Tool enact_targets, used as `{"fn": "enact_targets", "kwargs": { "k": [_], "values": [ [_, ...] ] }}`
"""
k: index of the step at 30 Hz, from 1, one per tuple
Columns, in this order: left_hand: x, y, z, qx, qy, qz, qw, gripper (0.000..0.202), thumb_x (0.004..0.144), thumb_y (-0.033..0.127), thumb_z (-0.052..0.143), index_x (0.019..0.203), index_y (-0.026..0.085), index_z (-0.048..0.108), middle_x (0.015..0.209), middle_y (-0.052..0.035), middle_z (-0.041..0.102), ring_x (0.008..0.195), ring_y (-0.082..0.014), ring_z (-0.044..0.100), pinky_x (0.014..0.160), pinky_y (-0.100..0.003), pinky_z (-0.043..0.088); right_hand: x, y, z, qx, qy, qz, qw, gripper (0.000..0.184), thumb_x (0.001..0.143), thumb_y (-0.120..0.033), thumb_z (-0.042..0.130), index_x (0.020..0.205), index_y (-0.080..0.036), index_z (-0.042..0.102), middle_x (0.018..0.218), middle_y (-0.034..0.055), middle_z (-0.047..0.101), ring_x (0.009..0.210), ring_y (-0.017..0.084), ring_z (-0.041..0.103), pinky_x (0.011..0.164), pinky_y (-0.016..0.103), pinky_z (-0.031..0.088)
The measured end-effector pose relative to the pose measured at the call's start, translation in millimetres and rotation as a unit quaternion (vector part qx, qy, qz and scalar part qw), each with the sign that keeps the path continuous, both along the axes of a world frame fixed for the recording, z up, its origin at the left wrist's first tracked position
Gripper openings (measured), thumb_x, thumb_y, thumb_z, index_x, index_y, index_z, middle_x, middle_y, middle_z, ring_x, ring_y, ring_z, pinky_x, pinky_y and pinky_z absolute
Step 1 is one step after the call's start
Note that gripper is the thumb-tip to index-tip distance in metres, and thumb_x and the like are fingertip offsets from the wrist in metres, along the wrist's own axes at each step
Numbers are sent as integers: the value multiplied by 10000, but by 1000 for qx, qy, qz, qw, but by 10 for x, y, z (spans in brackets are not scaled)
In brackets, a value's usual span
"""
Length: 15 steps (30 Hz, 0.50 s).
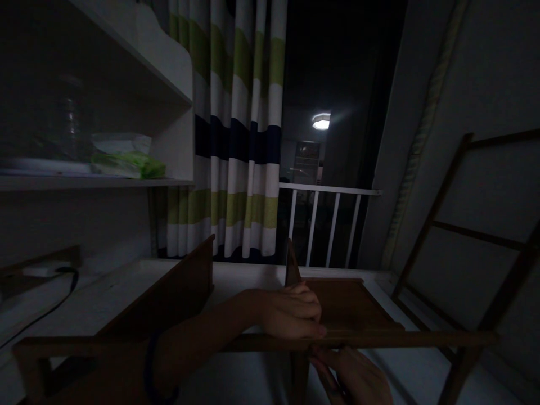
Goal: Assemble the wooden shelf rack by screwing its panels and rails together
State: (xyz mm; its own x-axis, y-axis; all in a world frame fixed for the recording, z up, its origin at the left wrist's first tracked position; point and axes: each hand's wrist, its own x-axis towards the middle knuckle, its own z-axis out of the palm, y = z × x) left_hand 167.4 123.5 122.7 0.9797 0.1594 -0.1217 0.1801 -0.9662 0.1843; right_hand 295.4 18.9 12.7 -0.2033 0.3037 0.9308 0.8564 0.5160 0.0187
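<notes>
The right hand (358, 374) was nearest, low beneath a wooden front rail (400, 339), thumb and fingertips drawn nearly together at its underside beside a short wooden upright (299, 374); whether they pinched anything could not be told. The left hand (291, 313), reaching in from the left with a dark band (151, 365) at the wrist, lay over the rail with its fingers curled and little gap between them; whether it clasped the rail or only pressed down could not be told. The rail ran across the near side, its left end meeting a cornered wooden end piece (31, 368), its right end overlapping a ladder-like wooden frame (476, 244). Behind the rail, a long dark panel (169, 292) stood edge-up at left, a narrow panel (292, 264) stood just behind the left hand, and a flat panel (341, 304) lay right of it. Open room showed between the two standing panels, over a white surface (230, 281). Farther back, a white shelf (172, 183) held a green-and-white packet (126, 157), its print too blurred to read. Beyond hung a striped curtain (240, 185) beside a white railing (333, 190).
</notes>
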Motion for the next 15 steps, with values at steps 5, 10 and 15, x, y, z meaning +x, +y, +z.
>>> {"fn": "enact_targets", "kwargs": {
  "k": [5,10,15],
  "values": [
    [-12,20,-41,29,-33,-32,999,234,885,343,368,817,161,499,944,-38,504,994,-168,413,943,-352,302,36,-37,-2,-38,-19,21,999,162,811,-114,518,957,-178,547,754,10,669,611,98,615,565,181,488],
    [19,17,-62,79,-47,-80,993,186,887,272,394,786,162,506,896,-18,514,944,-144,432,943,-321,281,-9,-76,45,-51,2,-1,999,130,829,-155,498,945,-192,542,744,1,663,595,100,614,541,180,489],
    [37,23,-81,81,-58,-91,991,225,898,278,361,755,170,496,841,-2,502,895,-132,436,914,-297,289,-79,-137,99,-48,41,-8,998,130,854,-231,481,967,-183,525,661,0,620,561,102,587,478,167,458]
  ]
}}
